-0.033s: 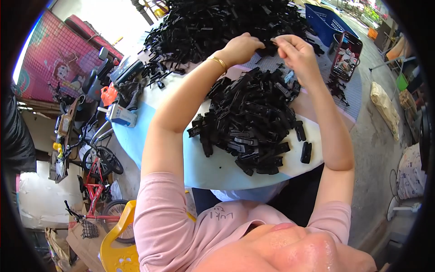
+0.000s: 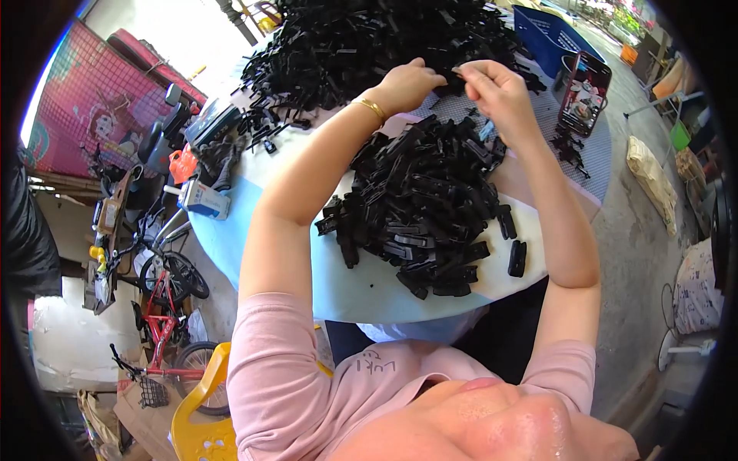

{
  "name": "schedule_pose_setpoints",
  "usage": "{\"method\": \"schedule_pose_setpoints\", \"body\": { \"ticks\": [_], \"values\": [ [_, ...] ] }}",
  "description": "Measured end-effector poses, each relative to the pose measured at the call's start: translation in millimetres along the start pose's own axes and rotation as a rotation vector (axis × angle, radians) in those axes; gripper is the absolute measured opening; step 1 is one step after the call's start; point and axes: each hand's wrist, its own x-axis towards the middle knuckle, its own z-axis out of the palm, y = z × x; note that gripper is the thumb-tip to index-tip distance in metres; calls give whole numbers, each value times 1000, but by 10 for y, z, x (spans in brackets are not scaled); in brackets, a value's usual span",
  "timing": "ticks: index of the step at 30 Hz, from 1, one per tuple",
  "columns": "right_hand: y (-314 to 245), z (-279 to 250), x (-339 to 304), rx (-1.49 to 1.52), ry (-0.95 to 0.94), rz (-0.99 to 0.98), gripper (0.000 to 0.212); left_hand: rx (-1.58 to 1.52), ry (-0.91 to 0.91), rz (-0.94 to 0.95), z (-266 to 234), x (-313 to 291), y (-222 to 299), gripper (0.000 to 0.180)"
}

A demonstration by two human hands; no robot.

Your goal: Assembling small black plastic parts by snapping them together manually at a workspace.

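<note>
My left hand [image 2: 411, 83], a gold bangle at its wrist, is at the near edge of a large heap of small black plastic parts [image 2: 338, 58]. Its fingers are bent together and the fingertips point toward my right hand; what they hold is lost against the dark parts. Close to its right, my right hand [image 2: 492, 91] is closed in a pinch of thumb and forefinger. Anything in that pinch is too small to name. Nearer to me, between my forearms, lies a second pile of black clip-like plastic pieces [image 2: 419, 192]. One loose piece [image 2: 517, 259] lies apart at its lower right.
The pale table [image 2: 369, 303] has a rounded near edge. A blue basket [image 2: 550, 38] stands at the far right, by a propped phone [image 2: 584, 96] and small black scraps [image 2: 569, 150]. A small blue-and-white box [image 2: 206, 200] sits at the left edge. A yellow chair [image 2: 200, 415] and red bicycle [image 2: 161, 326] stand left.
</note>
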Motion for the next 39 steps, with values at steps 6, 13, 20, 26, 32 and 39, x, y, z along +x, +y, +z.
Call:
{"method": "schedule_pose_setpoints", "body": {
  "ticks": [6,13,20,26,32,39],
  "values": [
    [115,-33,19,-189,6,-89,15,7,-62,-13,82,126,63,29],
    [54,-14,-46,-505,-56,-322,23,-669,140,-253,-453,-120,25,26],
    [-140,245,-230,-515,-131,-542,12,-1312,268,-592,-992,-610,393,27],
    [-209,347,-337,-287,-106,-342,12,-1592,299,-472,-1104,-781,566,53],
    [-190,365,-283,-175,-72,-127,18,-1124,328,-409,-1184,-788,794,61],
    [-261,338,-292,126,-139,61,15,-1187,532,-418,-1021,-782,752,38]
  ]
}}
